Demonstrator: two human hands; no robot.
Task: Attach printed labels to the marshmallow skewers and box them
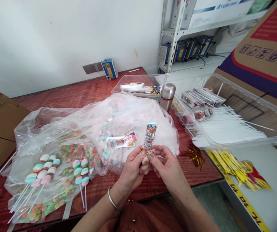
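In the middle of the view, a candy skewer (150, 133) in a printed clear wrapper stands upright above my fingertips. My left hand (135, 164) pinches the gathered neck of the wrapper between thumb and fingers. From the other side, my right hand (164, 162) grips the same spot, its thumb close to the left one. A bit of gold twist tie (149, 152) shows between the thumbs; the stick is hidden by my hands. Just behind lie printed wrappers (121, 140) on a large clear bag (133, 112) of pastel candies.
Several unwrapped candy skewers (43, 170) lie on the left bag of gummy rings (56, 206), with two more (81, 172) nearby. To the right are gold twist ties (194, 156), a bin (215, 145) of white sticks, yellow ties (235, 166) and a steel flask (167, 96). Cardboard boxes flank the table.
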